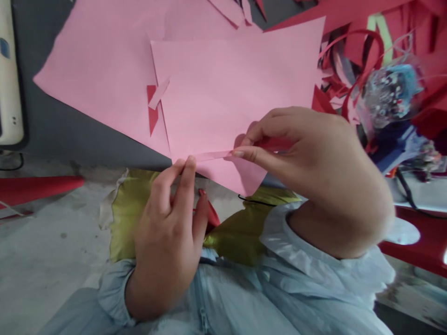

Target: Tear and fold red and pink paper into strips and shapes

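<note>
A sheet of pink paper (pixel 237 88) lies on top of a larger pink sheet (pixel 101 60), with a narrow folded-looking strip (pixel 213 155) along its near edge. My right hand (pixel 324 163) pinches this edge between thumb and forefinger. At the strip's left end, the index and middle fingertips of my left hand (pixel 171 237) rest on the paper, side by side. The left thumb is held apart from them, lower down. A red paper scrap (pixel 152 122) and a small pink scrap (pixel 159 95) lie at the top sheet's left edge.
Red and pink offcuts (pixel 356 60) pile up at the right, beside a clear plastic bag of small items (pixel 391 95). A pale device (pixel 10 79) stands at the far left of the dark table (pixel 52 125). Yellow-green cloth (pixel 134 209) shows below the table edge.
</note>
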Demonstrator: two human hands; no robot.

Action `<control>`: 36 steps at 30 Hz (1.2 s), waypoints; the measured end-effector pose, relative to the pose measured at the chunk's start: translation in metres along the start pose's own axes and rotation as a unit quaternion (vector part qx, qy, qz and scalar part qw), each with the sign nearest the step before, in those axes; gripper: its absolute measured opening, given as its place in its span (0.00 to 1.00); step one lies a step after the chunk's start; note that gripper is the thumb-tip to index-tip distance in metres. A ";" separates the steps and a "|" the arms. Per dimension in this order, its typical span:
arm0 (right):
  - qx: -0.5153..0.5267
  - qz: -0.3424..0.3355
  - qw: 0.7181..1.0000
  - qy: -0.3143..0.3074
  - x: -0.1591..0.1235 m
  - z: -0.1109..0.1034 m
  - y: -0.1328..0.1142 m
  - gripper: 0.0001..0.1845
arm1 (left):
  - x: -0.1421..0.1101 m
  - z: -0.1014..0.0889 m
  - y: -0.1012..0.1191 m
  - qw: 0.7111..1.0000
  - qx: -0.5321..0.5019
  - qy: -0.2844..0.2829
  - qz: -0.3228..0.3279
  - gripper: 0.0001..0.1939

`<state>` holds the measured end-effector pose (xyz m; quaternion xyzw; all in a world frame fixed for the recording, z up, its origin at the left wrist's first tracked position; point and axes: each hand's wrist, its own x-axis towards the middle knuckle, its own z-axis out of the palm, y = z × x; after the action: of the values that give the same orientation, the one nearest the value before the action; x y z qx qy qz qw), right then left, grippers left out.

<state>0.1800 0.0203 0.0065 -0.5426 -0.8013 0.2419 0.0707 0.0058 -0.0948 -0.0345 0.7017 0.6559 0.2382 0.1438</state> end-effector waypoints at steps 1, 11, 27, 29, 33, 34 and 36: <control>-0.002 0.004 1.000 0.003 0.000 -0.001 0.001 0.07 | 0.000 0.000 0.000 1.000 0.002 0.000 0.001 0.27; 0.003 0.051 0.998 -0.034 0.005 -0.001 0.000 0.11 | 0.002 0.002 0.003 1.000 0.003 -0.004 -0.009 0.27; -0.070 0.084 0.993 -0.037 0.009 0.001 -0.008 0.08 | 0.001 0.010 0.008 0.998 0.062 -0.005 -0.018 0.25; -0.080 0.083 0.992 -0.047 0.010 0.000 -0.009 0.09 | 0.001 0.013 0.012 0.997 0.072 0.005 -0.009 0.26; -0.076 0.076 0.993 -0.054 0.010 -0.002 -0.009 0.09 | 0.000 0.020 0.021 0.995 0.093 0.000 -0.020 0.27; -0.073 0.075 0.993 -0.052 0.010 -0.002 -0.008 0.09 | 0.000 0.022 0.024 0.995 0.096 -0.004 -0.024 0.27; -0.073 0.071 0.993 -0.052 0.010 -0.001 -0.007 0.09 | 0.000 0.025 0.028 0.995 0.095 -0.002 -0.029 0.27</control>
<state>0.1705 0.0274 0.0093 -0.5886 -0.7788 0.2150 -0.0285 0.0427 -0.0943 -0.0414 0.6933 0.6954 0.1691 0.0841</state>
